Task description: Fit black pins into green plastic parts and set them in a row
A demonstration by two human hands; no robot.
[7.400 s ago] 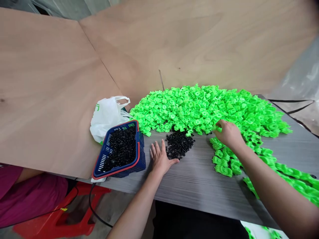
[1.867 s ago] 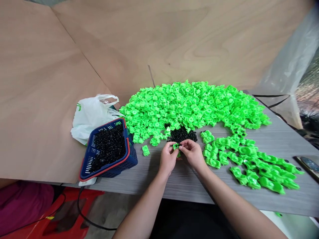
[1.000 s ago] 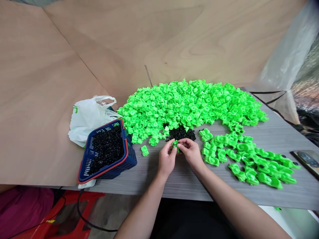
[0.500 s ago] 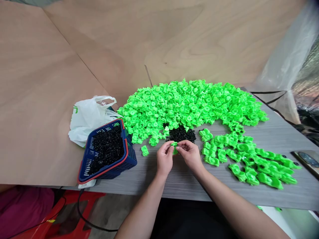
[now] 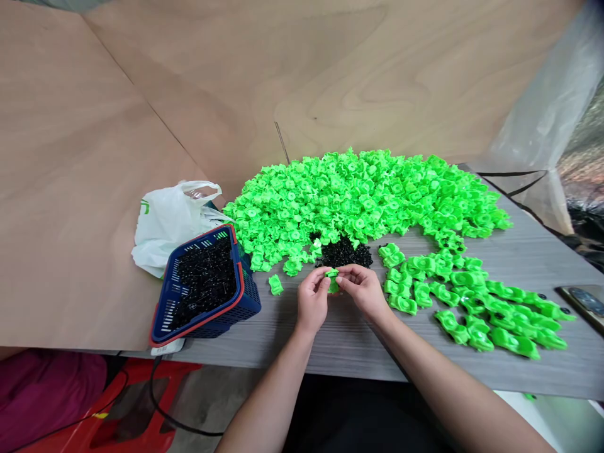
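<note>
Between my two hands, above the table's front half, is a small bright green plastic part (image 5: 333, 285). My left hand (image 5: 313, 296) pinches its left side with thumb and fingertips. From the right, my right hand (image 5: 362, 290) closes its fingers on the same part; whether a small black piece is also in them, I cannot tell. Just beyond my fingers lies a pile of small black plastic pieces (image 5: 346, 253). Behind that spreads a large heap of green parts (image 5: 358, 195). A single green part (image 5: 275, 285) lies left of my left hand.
At the left a blue basket (image 5: 250, 302) with red rim holds many black pieces, beside a white plastic bag (image 5: 163, 229). Rows of green parts with black pieces (image 5: 472, 302) cover the right side. A phone (image 5: 582, 305) lies at the right edge. Someone's magenta garment (image 5: 51, 399) shows lower left.
Both hands keep their pinch on the green part, with only a slight shift of the fingers. The whole view has moved a little; the heaps look the same.
</note>
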